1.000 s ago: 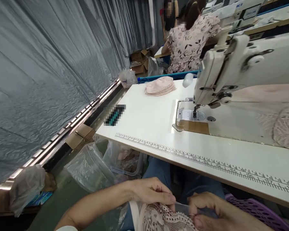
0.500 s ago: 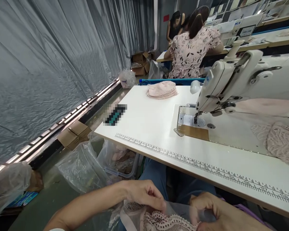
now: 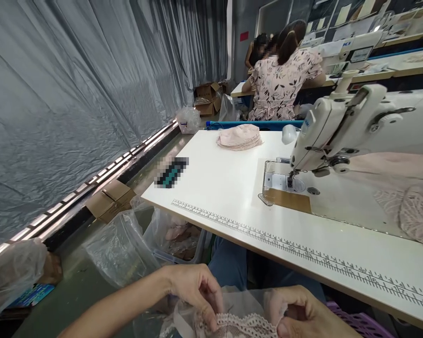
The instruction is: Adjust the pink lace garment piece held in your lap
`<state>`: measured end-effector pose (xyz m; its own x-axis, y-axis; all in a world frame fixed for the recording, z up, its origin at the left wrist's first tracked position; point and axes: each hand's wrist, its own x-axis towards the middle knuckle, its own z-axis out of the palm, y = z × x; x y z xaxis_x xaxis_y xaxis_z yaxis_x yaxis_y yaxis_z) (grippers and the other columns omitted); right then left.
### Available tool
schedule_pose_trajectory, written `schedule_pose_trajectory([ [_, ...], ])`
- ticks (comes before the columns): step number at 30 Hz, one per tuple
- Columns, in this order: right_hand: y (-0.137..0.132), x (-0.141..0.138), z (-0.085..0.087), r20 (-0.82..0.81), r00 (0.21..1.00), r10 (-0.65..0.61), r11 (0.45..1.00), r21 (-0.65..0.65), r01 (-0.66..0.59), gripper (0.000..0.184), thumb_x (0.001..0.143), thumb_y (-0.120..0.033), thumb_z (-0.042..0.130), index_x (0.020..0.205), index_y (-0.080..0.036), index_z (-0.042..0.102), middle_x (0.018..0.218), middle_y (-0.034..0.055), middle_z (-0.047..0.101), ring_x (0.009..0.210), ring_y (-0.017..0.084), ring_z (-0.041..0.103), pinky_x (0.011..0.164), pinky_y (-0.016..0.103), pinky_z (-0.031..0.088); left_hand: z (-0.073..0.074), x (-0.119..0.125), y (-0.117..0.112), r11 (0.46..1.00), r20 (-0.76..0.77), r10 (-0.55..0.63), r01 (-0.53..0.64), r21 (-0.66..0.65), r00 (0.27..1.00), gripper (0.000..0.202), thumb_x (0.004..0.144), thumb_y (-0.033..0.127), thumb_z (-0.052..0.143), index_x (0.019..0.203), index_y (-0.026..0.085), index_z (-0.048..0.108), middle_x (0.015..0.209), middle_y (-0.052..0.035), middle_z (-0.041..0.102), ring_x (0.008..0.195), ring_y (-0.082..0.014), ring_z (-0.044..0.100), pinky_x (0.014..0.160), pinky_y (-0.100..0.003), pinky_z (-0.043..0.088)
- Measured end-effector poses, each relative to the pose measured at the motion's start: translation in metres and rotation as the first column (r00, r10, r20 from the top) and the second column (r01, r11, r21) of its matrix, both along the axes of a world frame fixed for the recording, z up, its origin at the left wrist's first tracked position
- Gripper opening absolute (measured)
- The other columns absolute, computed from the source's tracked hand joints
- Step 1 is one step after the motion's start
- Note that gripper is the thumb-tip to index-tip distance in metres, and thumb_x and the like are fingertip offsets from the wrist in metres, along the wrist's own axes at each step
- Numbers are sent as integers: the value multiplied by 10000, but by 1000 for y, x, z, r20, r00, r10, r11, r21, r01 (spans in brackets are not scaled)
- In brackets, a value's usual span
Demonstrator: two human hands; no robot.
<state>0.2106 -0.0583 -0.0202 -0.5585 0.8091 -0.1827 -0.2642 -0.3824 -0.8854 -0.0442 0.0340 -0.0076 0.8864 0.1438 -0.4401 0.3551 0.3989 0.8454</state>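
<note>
Both hands pinch a lace piece (image 3: pixel 238 324) low in the lap, under the desk (image 3: pixel 229 188): left hand (image 3: pixel 197 288) and right hand (image 3: pixel 299 312) each in a clenched grip on its scalloped edge. The frame's bottom cuts the lace off. A clear plastic bag (image 3: pixel 246 300) veils it. Beyond stand a sewing machine (image 3: pixel 356 122) and grey curtains (image 3: pixel 74 94).

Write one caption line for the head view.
Both hands, left hand and right hand, pinch pink lace fabric below the white sewing table.

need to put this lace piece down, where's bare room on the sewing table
Bare tabletop between the stack of pink cups, the printed ruler and the sewing machine. Crowded on the right: lace fabric lies under the machine arm.
</note>
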Motion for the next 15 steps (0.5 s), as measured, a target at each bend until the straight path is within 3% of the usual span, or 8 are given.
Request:
schedule_pose_trajectory([
  [6,3,8,-18,-11,999,46,998,-44,-46,328,731,-472,705,738,-144,694,681,61,688,656,152,626,663,270,446,-16,3,-11,997,-46,53,-55,-59,998,417,484,417,841,698,93,691,581,5,625,525,-79,582,543,-145,486],
  [10,-2,21,-25,31,1000,6,997,-71,-4,317,762,-475,673,736,-160,696,686,43,687,673,151,611,672,268,424,-31,12,-15,990,-73,52,-61,-127,996,418,479,403,850,725,103,695,608,20,634,552,-63,586,570,-120,484],
  [15,-9,33,-27,81,997,2,995,-104,6,371,783,-531,626,710,-174,691,683,20,642,685,146,558,667,271,389,-31,26,-16,980,-51,13,-23,-196,999,427,510,426,836,764,108,707,695,11,661,655,-74,616,668,-129,502],
])
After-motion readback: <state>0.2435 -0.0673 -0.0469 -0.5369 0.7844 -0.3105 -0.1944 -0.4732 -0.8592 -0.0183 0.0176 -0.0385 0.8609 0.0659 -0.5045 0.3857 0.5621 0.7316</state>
